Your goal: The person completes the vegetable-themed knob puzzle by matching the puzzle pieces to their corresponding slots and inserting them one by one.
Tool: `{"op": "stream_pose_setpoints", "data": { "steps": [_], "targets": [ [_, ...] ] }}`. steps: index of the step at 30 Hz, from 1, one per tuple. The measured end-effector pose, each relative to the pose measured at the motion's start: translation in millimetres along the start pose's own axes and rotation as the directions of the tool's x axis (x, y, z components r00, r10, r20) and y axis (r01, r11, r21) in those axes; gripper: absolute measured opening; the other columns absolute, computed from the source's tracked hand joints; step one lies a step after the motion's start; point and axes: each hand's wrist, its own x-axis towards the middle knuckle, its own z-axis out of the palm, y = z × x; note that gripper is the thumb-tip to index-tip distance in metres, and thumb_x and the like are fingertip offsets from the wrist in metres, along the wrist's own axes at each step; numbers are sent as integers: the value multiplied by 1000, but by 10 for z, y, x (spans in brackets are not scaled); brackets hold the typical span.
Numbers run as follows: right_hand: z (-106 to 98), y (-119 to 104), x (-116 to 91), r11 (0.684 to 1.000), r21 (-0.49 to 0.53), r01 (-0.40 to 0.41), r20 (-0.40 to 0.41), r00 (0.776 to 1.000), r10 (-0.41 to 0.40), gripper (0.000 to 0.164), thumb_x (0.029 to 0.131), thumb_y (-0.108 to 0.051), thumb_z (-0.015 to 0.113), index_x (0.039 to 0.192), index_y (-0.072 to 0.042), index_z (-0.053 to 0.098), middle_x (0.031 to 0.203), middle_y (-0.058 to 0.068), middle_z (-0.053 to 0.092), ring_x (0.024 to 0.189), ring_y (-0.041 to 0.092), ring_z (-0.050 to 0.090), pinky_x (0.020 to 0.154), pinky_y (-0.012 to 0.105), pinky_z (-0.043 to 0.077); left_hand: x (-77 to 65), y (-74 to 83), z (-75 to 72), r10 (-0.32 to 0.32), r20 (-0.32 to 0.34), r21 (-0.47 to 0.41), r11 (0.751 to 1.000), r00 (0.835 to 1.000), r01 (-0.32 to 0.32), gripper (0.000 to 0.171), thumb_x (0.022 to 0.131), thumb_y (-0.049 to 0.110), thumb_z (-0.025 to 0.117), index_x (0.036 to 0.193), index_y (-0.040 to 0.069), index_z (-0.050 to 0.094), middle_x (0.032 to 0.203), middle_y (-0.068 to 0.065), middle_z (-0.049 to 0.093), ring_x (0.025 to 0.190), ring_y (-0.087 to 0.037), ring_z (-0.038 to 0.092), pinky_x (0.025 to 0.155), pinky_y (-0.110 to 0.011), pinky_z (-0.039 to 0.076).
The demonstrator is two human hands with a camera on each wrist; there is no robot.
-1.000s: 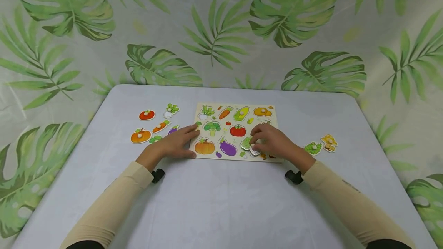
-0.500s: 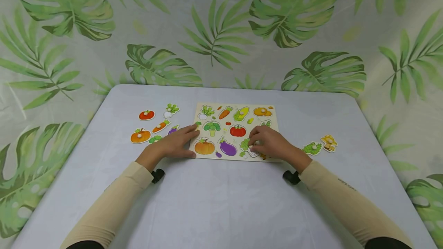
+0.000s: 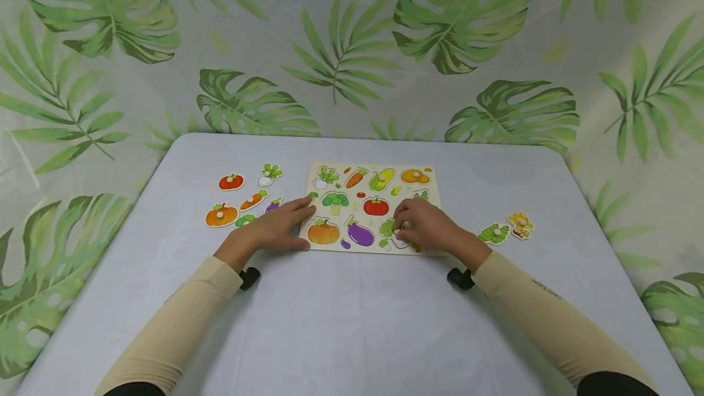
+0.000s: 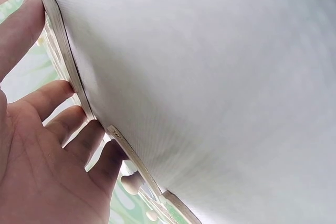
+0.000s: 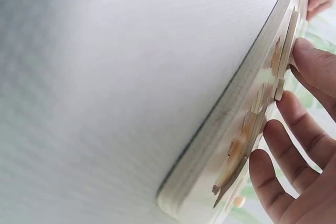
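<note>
A vegetable puzzle board [image 3: 354,217] lies flat on the table. My left hand [image 3: 280,228] rests on its left edge, with the fingers extended over the board; the left wrist view shows the thumb and fingertips touching that edge. Near the board's lower right, my right hand [image 3: 431,225] pinches a green and white vegetable puzzle piece [image 3: 397,241]. The piece sits at or just above the board surface; my fingers hide much of it. From the right wrist view, I see the right fingers [image 5: 299,135] hovering along the board's side.
Loose knobbed pieces lie left of the board: a tomato [image 3: 231,182], a radish [image 3: 271,174], a carrot [image 3: 254,200], a pumpkin [image 3: 222,216] and others partly behind my left hand. On the right lie a green piece [image 3: 494,234] and a mushroom piece [image 3: 520,225].
My right hand has shifted slightly left with the pinched piece, which now lies lower and flatter against the board. The left hand stays at the board's edge.
</note>
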Motion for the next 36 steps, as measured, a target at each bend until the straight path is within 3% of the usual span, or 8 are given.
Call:
{"op": "stream_pose_setpoints", "data": {
  "steps": [15, 36],
  "targets": [
    [-2, 0, 38, 999, 10, -34, 20, 999, 34, 6, 84, -22, 79, 90, -20, 78, 114, 1, 65, 115, 24, 55, 104, 45, 47, 10, 3, -1, -7, 4, 1, 1000, 1000, 7, 86, 88, 41, 73, 158, 18, 29, 170, -3, 11, 156, -31, 15, 124, -52, 26],
    [10, 26, 21, 1000, 14, 16, -22, 1000, -16, 6, 82, -21, 82, 87, -18, 79, 105, 1, 63, 107, 23, 53, 97, 42, 48, -13, 14, -10, 1, -1, -14, 1000, 1000, -1, 85, 88, 41, 73, 157, 16, 31, 169, -6, 13, 156, -33, 16, 124, -53, 25]
  ]
}}
